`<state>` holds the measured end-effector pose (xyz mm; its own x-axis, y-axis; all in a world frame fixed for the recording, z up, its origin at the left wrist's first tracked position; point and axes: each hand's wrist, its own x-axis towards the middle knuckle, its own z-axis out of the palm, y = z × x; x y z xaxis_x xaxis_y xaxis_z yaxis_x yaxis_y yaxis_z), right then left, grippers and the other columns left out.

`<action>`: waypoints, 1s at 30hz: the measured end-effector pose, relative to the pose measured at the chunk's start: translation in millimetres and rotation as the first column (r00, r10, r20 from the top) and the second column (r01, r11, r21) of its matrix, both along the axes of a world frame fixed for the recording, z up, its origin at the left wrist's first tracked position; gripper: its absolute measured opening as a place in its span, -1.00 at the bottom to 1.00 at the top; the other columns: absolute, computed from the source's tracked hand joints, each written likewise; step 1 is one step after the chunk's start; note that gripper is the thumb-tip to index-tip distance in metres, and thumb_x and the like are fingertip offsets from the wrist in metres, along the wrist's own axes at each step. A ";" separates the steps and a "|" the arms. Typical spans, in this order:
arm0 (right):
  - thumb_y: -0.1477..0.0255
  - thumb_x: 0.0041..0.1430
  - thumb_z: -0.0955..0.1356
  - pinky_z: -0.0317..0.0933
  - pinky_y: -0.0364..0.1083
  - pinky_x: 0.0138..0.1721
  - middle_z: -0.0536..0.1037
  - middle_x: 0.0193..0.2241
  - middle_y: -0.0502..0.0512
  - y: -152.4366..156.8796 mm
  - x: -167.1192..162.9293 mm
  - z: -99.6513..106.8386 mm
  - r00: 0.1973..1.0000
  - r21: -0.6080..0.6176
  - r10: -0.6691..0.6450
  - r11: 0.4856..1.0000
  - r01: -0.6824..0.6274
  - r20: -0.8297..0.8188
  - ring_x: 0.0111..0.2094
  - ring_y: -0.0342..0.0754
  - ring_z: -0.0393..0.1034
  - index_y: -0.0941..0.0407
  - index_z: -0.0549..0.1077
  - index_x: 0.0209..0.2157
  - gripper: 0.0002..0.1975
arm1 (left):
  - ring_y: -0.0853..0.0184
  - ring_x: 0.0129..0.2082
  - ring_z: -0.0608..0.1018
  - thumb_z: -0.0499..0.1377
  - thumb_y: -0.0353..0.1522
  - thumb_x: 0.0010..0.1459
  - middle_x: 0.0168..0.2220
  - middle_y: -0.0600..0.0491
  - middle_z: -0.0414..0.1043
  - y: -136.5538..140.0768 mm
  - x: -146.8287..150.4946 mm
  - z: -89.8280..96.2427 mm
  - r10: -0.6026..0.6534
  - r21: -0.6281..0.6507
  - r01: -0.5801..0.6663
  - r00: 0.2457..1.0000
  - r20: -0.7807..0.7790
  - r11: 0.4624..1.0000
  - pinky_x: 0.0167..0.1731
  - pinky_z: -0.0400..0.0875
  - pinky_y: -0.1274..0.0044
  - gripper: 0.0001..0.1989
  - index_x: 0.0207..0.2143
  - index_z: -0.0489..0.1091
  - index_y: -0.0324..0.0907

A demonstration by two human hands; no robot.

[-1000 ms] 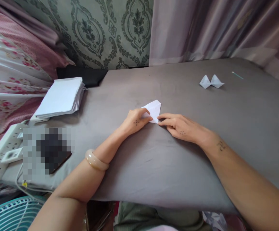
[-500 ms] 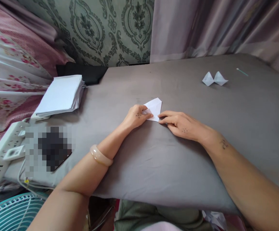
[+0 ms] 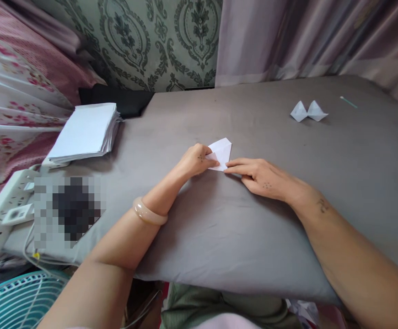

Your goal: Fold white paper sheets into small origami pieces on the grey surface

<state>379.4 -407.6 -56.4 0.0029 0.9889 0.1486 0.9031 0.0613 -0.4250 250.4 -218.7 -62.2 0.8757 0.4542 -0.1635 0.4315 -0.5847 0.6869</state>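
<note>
A small folded sheet of white paper [image 3: 223, 151] lies on the grey cloth surface in front of me. My left hand [image 3: 198, 160] grips its left side, thumb on top and the other fingers partly hidden at the paper's edge. From the right, my right hand [image 3: 259, 176] reaches in with fingers stretched out, the fingertips touching the paper's lower right corner. Farther back on the right stands a folded white paper shape [image 3: 309, 112] with two peaks.
A stack of white paper [image 3: 85, 130] sits at the left, before a black cloth item [image 3: 116, 101]. A power strip [image 3: 3, 214], a blurred-out dark object [image 3: 75, 208] and a teal fan [image 3: 20, 301] are nearer on the left. A cotton swab [image 3: 349, 102] lies at the back right.
The view has shifted slightly. Both hands stay at the folded paper; my right fingertips have slid a little left along its lower edge.
</note>
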 end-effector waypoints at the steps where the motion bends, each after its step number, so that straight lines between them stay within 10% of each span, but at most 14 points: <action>1: 0.68 0.06 0.20 0.31 -0.04 -0.01 0.44 0.12 -0.04 -0.6 0.1 0.0 1.000 -0.006 0.006 1.000 -0.006 0.016 -0.02 -0.02 0.45 -0.08 0.50 0.00 -0.43 | 0.44 -0.55 0.17 0.24 -0.20 -0.06 -0.62 0.16 0.09 0.3 0.1 -0.5 0.000 -0.005 0.000 1.000 0.002 1.000 -0.50 -0.01 0.54 -0.72 -0.59 0.28 -0.20; 21: 0.65 0.14 0.17 0.31 0.00 -0.04 0.40 0.12 0.06 -3.1 -7.0 2.8 0.998 -0.059 0.007 0.998 -0.004 0.063 0.01 0.02 0.39 -0.05 0.44 0.07 -0.46 | 0.43 -0.57 0.18 0.22 -0.21 -0.02 -0.63 0.16 0.09 -3.8 -0.1 5.8 -0.006 0.025 0.007 1.000 -0.018 1.000 -0.51 0.01 0.53 -0.73 -0.56 0.31 -0.20; 30: 0.65 0.09 0.19 0.26 0.06 0.00 0.46 0.02 0.10 2.4 -11.2 0.9 0.998 -0.043 -0.040 0.998 0.042 0.044 0.00 0.07 0.34 0.02 0.50 -0.02 -0.51 | 0.24 -0.31 0.43 0.28 -0.15 -0.04 -0.31 -0.03 0.46 -11.6 -7.7 7.3 0.162 0.214 -0.163 0.987 0.024 0.963 -0.26 0.25 0.44 -0.63 -0.27 0.42 -0.22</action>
